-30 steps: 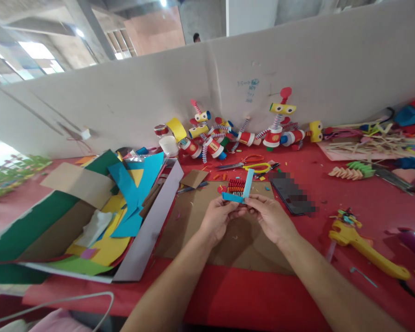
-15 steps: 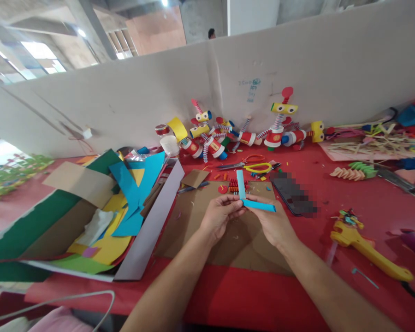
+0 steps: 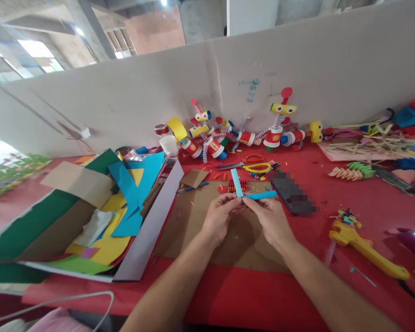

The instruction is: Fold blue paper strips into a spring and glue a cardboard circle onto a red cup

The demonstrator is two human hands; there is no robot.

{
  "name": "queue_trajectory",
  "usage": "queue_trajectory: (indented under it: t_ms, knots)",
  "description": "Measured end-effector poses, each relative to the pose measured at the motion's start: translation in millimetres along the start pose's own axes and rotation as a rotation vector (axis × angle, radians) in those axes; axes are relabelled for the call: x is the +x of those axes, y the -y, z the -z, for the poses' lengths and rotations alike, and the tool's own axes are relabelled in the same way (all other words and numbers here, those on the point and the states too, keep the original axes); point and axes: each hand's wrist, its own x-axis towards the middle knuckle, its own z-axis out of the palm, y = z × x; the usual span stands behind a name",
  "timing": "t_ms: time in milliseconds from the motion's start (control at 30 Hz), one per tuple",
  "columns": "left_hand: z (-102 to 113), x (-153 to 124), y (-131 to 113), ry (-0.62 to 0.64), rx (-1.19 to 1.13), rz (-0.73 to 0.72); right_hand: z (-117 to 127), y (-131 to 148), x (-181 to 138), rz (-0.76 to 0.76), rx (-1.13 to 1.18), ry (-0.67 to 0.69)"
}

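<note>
Two blue paper strips meet at a corner between my hands, above a brown cardboard sheet (image 3: 186, 226). One paler blue strip (image 3: 235, 180) points up and away; the other blue strip (image 3: 263, 195) reaches out to the right. My left hand (image 3: 221, 214) pinches the corner from the left, fingers closed. My right hand (image 3: 271, 216) pinches the same corner from the right, thumb and fingers together. Fingertips hide the join itself. Just beyond lie red folded paper springs (image 3: 244, 186) and a small red disc (image 3: 222, 188).
At left stands an open box (image 3: 148, 230) of coloured paper. Scissors (image 3: 257, 167), a dark phone (image 3: 292, 193) and a yellow glue gun (image 3: 366, 249) lie around the cardboard. Several paper-cup figures (image 3: 273, 136) line the partition (image 3: 141, 92). Thin sticks (image 3: 370, 145) lie at right.
Both strips have turned anticlockwise: the upright one now leans left, and the right-hand one has swung up nearly level. My fingers have shifted slightly at the corner.
</note>
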Motion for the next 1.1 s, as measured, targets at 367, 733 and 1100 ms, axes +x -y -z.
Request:
queue_trajectory:
  t_ms: [367, 733, 1100]
  knots:
    - [0.7, -1.7, -6.8, 0.018, 0.070, 0.068, 6.7, 5.4, 5.7, -0.086, -0.158, 0.015]
    - [-0.6, -7.2, -13.1, 0.190, 0.228, 0.063, 17.5, 19.9, 11.8, -0.167, -0.219, 0.072]
    - [-13.4, -10.5, -9.2, -0.030, 0.117, -0.105, 10.9, 15.3, 9.1, -0.136, -0.080, 0.190]
